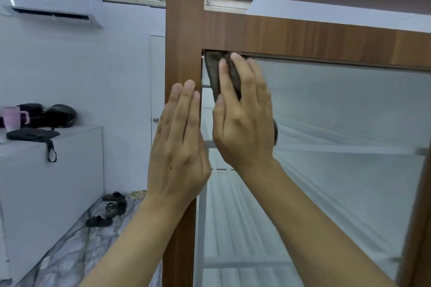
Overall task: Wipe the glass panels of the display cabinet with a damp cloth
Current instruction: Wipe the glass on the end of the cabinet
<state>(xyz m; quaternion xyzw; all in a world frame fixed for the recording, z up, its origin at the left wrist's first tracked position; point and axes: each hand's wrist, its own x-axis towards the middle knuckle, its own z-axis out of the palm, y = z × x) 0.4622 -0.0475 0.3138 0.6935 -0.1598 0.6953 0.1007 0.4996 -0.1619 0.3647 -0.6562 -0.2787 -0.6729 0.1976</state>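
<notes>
Off to the left, high on the wall: a white air conditioner point(53, 8). Below it, a white counter point(58, 170) bearing a dark helmet point(63, 115), a pink cup point(14, 119) and a black pouch point(32, 134) with its strap hanging over the edge. Further down, dark sandals point(112, 207) on marbled floor. Just behind the cabinet's wooden post point(183, 42), a pale door point(157, 77) with a round knob. In front of the pane: both forearms and the backs of both hands. Under the right hand point(242, 119), most of the cloth point(224, 74), with only its dark brown upper part and a sliver near the wrist showing. Dampness: cannot tell. Shelves inside blurred by pale reflections. Glass panel point(338, 135) cut off at right and bottom. Left hand point(179, 147) flat against the post, fingers straight and together. Right hand spread flat, pressing the cloth onto the panel's top left corner, right under the wooden rail. Hands close side by side.
</notes>
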